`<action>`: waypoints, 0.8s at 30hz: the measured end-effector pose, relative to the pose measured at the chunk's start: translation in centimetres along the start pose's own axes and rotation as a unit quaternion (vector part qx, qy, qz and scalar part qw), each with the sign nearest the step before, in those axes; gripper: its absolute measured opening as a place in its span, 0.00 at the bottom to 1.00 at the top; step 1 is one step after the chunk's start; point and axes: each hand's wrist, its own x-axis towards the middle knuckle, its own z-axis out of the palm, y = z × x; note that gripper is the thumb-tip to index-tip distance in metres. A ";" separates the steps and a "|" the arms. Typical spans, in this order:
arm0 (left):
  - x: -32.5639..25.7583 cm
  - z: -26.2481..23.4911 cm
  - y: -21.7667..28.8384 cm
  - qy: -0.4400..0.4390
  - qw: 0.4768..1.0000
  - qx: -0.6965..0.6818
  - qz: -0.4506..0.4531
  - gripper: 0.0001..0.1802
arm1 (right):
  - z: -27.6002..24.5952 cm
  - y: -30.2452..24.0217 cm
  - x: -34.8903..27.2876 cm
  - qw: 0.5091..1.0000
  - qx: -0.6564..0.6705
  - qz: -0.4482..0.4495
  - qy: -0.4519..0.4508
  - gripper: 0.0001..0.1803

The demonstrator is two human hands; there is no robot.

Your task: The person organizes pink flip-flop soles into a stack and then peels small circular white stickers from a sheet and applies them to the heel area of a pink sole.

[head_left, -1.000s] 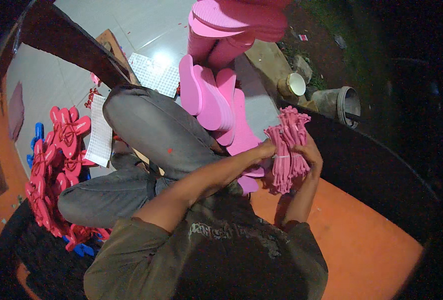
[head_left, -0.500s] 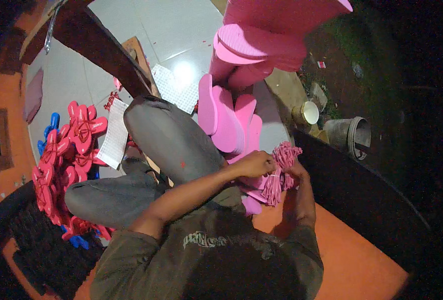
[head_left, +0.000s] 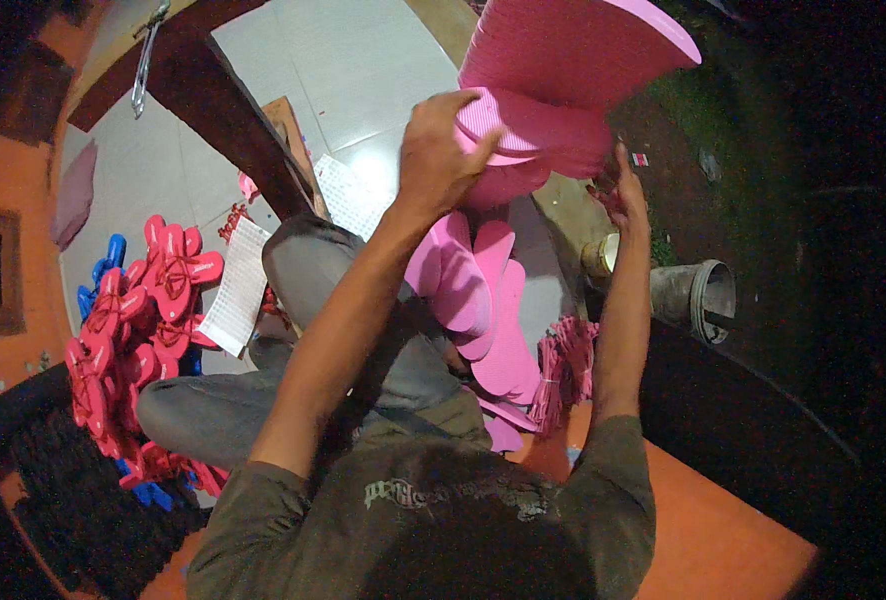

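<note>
A tall stack of pink flip-flop soles (head_left: 563,120) rises at the top, ribbed edges showing. My left hand (head_left: 441,155) is at its near left end, thumb and fingers spread around the top soles. On the stack's right side my right hand (head_left: 623,195) is open with fingers apart; whether its fingertips touch the soles I cannot tell. Closer to my body, more pink soles (head_left: 503,325) lie fanned out by my knee. Beside them rests a bundle of thin pink straps (head_left: 563,365), out of both hands.
Left of my folded legs lies a heap of red flip-flops (head_left: 168,290), with some blue flip-flops (head_left: 113,252) among them. White patterned sheets (head_left: 235,285) lie by my knee. A dark wooden beam (head_left: 223,100) slants at upper left. Buckets (head_left: 688,300) stand at right, past the ledge.
Both hands have left the bundle of pink straps, which now lies by the fanned soles. They have moved up and away from me, to either side of the tall sole stack.
</note>
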 end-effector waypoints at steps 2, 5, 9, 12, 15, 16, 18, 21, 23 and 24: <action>1.8 1.9 -0.2 -0.013 0.987 0.092 0.128 0.34 | -0.2 -0.1 3.4 0.999 0.018 0.019 -0.030 0.28; 2.3 4.0 -1.5 -0.114 0.964 0.205 0.122 0.41 | -0.4 0.5 5.7 0.999 -0.036 0.015 -0.014 0.30; 2.2 5.1 -2.2 -0.198 0.931 0.269 0.145 0.40 | -1.8 0.9 5.6 0.999 -0.015 0.029 -0.040 0.28; 2.0 4.4 -3.2 -0.240 0.919 0.289 0.115 0.40 | -0.2 0.4 3.2 0.997 -0.024 0.047 -0.048 0.24; 2.2 4.3 -3.2 -0.239 0.923 0.277 0.117 0.39 | -0.4 0.3 2.0 0.998 0.004 0.034 -0.045 0.21; 2.2 4.2 -3.3 -0.236 0.926 0.269 0.118 0.39 | -0.2 0.1 1.3 0.998 0.010 0.035 -0.058 0.22; 2.2 3.8 -3.4 -0.231 0.932 0.252 0.118 0.39 | 0.2 0.0 0.7 0.996 0.022 0.040 -0.083 0.22; 2.3 3.5 -3.3 -0.227 0.935 0.245 0.118 0.39 | 0.5 -0.3 -0.2 0.993 0.038 0.036 -0.104 0.21; 2.2 3.2 -3.4 -0.220 0.938 0.241 0.116 0.39 | 1.5 -0.4 -1.7 0.993 0.052 0.015 -0.109 0.21; 2.2 3.1 -3.4 -0.216 0.939 0.240 0.116 0.39 | 1.6 -0.3 -1.8 0.993 0.046 0.012 -0.110 0.22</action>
